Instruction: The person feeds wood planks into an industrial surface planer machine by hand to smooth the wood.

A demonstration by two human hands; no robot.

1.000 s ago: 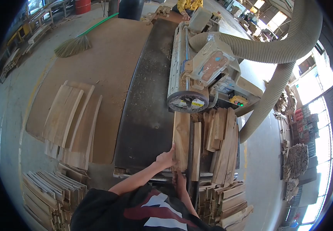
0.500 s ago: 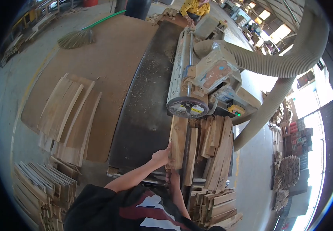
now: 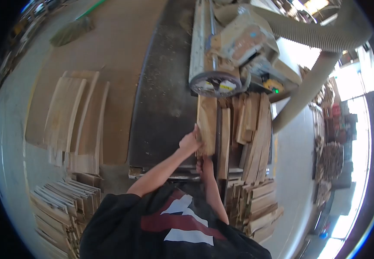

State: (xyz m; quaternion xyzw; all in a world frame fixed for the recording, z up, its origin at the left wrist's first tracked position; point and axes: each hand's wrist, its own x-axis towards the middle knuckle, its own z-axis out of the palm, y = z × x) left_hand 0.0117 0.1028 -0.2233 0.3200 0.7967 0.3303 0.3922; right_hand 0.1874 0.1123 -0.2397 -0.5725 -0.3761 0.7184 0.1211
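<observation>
A wooden board (image 3: 208, 125) lies flat on the dark machine table (image 3: 159, 125), its far end running in under the power feeder's round guard (image 3: 216, 84). Along the board's left edge, my left hand (image 3: 190, 141) is closed with its fingers against the wood. My right hand (image 3: 205, 166) is at the board's near end, fingers curled against it and partly hidden. Just right of the board stands a dark fence (image 3: 219, 149), with a narrow wooden strip (image 3: 225, 142) beyond it.
More wooden strips (image 3: 256, 134) lie on the table's right side. Wood stacks (image 3: 68, 203) stand at lower left, others (image 3: 260, 207) at lower right. Curved boards (image 3: 72, 116) rest on a brown sheet at left, near a broom (image 3: 72, 32). A ribbed hose (image 3: 299, 93) hangs at right.
My view has tipped downward, so the machine and table sit higher in the picture and the person at the far end is out of view. Hands and board keep nearly the same place on the table.
</observation>
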